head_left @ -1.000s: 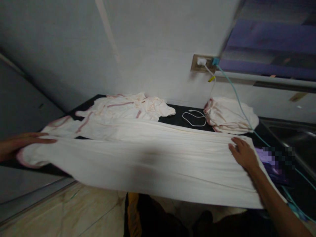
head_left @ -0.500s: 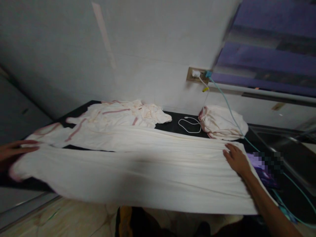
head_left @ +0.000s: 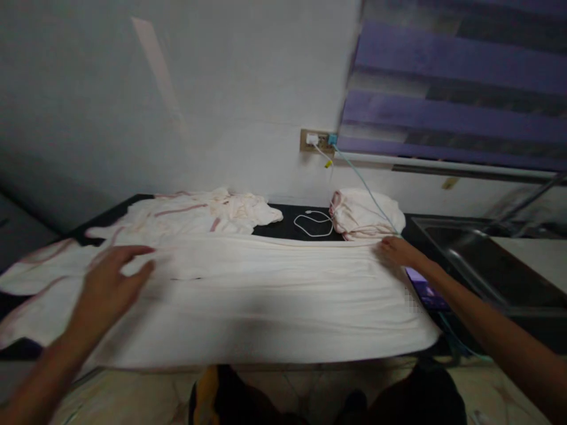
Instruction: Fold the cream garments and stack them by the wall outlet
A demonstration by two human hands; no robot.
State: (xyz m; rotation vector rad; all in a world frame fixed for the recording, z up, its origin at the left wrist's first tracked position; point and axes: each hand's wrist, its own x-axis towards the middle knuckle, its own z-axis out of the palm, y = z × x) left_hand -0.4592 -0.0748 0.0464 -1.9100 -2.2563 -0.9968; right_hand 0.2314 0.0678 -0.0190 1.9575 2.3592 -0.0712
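A long white cloth (head_left: pixel 274 313) with pink trim at its left end lies spread along the dark counter (head_left: pixel 287 221), its front edge hanging over the near side. Above its left part is my left hand (head_left: pixel 108 289), thumb and fingers apart and holding nothing; whether it touches the fabric I cannot tell. At the far right corner of the cloth, my right hand (head_left: pixel 397 252) has its fingers bent together on the edge, pinching the fabric. Wrinkles run lengthwise near that hand. A crumpled white cloth with pink stripes (head_left: pixel 186 212) lies behind, at the left.
A bundled white cloth (head_left: pixel 367 212) sits against the wall, beside a white cable (head_left: pixel 312 234). A teal cord (head_left: pixel 363 180) runs from the wall outlet (head_left: pixel 318 141) past my right hand. A lit screen (head_left: pixel 425 289) and a metal sink (head_left: pixel 482 265) are at the right.
My left hand has left the cloth's left end and come inward, opened. My right hand has shifted to the cloth's far right corner, fingers now gathered. The view has turned right.
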